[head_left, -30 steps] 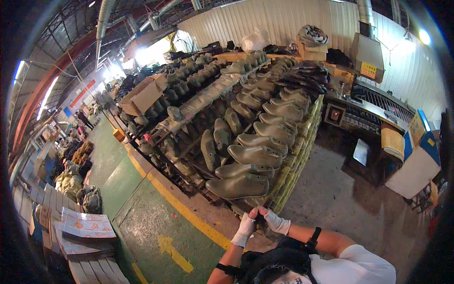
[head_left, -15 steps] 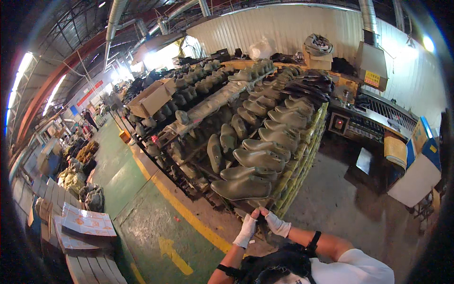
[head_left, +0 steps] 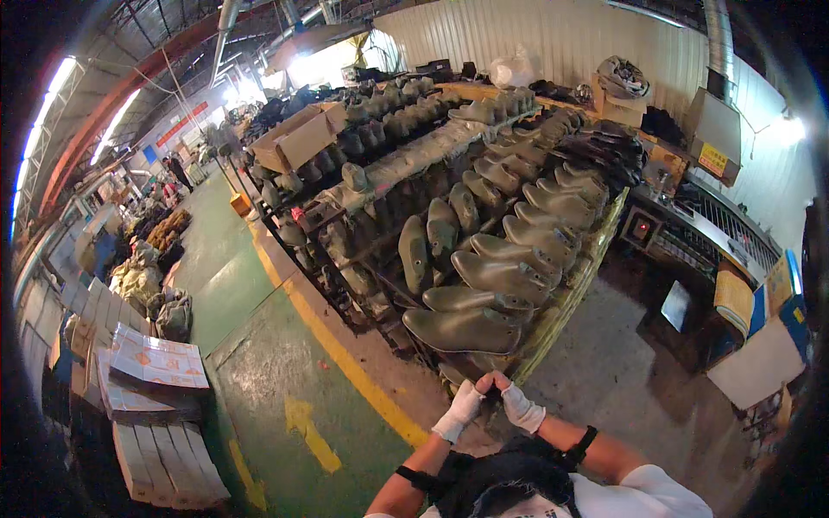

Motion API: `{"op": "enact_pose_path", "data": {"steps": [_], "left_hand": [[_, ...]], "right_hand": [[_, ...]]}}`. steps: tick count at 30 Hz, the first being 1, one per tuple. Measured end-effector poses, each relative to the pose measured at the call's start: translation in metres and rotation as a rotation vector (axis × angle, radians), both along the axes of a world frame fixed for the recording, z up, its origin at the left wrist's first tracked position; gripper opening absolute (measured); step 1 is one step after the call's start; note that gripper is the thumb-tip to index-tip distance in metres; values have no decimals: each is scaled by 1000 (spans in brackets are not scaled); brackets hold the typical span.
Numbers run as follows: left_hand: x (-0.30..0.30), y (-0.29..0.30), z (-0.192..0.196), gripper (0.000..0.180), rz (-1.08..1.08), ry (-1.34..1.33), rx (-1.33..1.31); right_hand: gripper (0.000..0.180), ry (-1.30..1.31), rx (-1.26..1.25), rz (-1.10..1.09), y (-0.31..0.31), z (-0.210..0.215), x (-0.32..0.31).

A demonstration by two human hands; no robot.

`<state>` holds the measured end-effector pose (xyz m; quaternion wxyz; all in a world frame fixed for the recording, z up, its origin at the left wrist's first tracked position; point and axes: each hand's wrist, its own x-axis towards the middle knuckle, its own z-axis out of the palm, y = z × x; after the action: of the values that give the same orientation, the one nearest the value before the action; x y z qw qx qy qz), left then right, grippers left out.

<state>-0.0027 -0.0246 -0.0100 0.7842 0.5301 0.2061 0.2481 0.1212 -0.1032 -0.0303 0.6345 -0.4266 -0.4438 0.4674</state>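
Note:
My left hand (head_left: 464,406) and my right hand (head_left: 521,406), in white fingerless gloves, meet at the near end of a rack (head_left: 566,315) with yellowish side rails. Both thumbs lie close together on top. The other fingers are curled and mostly hidden, so what they close on does not show clearly. Just beyond my hands lies a large olive-brown shoe last (head_left: 462,331) on its side. Behind it, several similar lasts (head_left: 508,272) line the rack in a row, with others upright to their left. Dark shoe uppers (head_left: 604,154) are heaped at the far end.
Left of this rack stand more racks of lasts, with an open cardboard box (head_left: 298,138) on top. A green walkway with a yellow line (head_left: 345,375) runs along the left. Stacked flat boxes (head_left: 160,356) stand beyond it. A metal workbench (head_left: 725,229) and a blue-and-white carton (head_left: 760,363) are on the right.
The whole view has shifted and turned slightly, so the rack and lasts appear farther right. My hands stay together at the rack's near end.

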Motion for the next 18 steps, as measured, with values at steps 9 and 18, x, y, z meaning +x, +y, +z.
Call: {"op": "enact_pose_path", "data": {"steps": [9, 18], "left_hand": [[1, 8, -16, 61, -64, 66, -38], [-12, 28, -37, 63, -193, 219, -125]], "right_hand": [[33, 69, -18, 112, 2, -14, 18], [32, -32, 49, 339, 16, -19, 23]]}}
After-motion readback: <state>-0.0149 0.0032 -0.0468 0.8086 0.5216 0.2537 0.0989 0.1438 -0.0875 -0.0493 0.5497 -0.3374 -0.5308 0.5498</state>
